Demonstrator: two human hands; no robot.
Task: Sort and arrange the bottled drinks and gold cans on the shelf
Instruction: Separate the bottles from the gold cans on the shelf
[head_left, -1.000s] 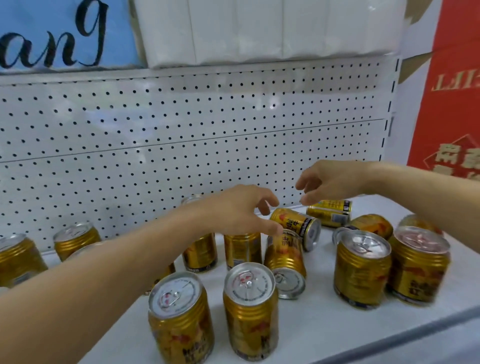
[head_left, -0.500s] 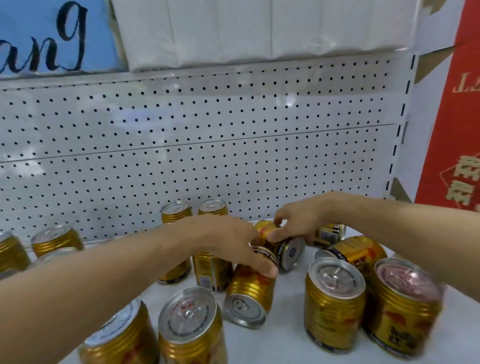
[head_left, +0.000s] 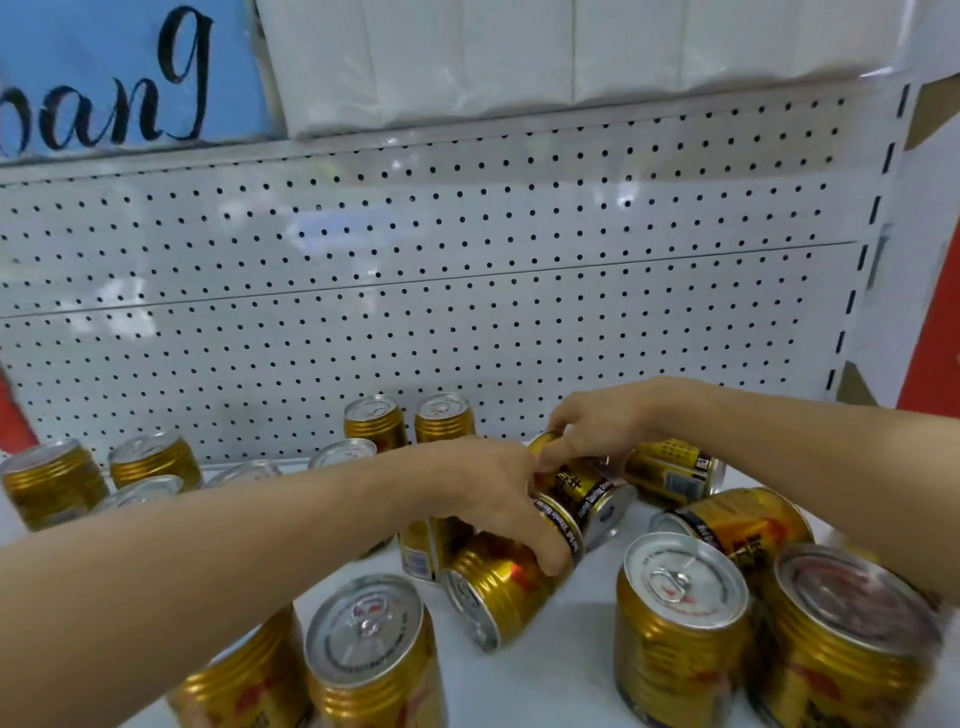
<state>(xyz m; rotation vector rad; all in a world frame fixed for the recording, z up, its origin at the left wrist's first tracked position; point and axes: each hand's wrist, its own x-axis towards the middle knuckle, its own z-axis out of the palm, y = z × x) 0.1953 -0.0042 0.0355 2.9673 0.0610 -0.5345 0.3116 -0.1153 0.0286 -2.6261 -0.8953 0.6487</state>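
Observation:
Several gold cans stand or lie on the white shelf (head_left: 566, 670). My left hand (head_left: 483, 493) grips a fallen gold can (head_left: 498, 587) that lies on its side with its base toward me. My right hand (head_left: 602, 421) holds a second tipped can (head_left: 576, 493), which rests just behind the first, fingers on its far end. Upright cans stand in front: one at the front middle (head_left: 369, 649), one at the right (head_left: 680, 629), one at the far right (head_left: 852, 639). Two more cans lie on their sides at the right (head_left: 670, 467) (head_left: 748, 525). No bottled drinks are in view.
A white pegboard back panel (head_left: 415, 270) rises behind the cans. Upright cans stand along it at the left (head_left: 52, 483) and the middle (head_left: 374, 421). White packages (head_left: 519, 52) sit on the shelf above. A red sign (head_left: 935, 338) is beyond the shelf's right end.
Both hands dropped from above the cans onto the two fallen cans in the middle and closed on them. The view has moved closer and slightly right.

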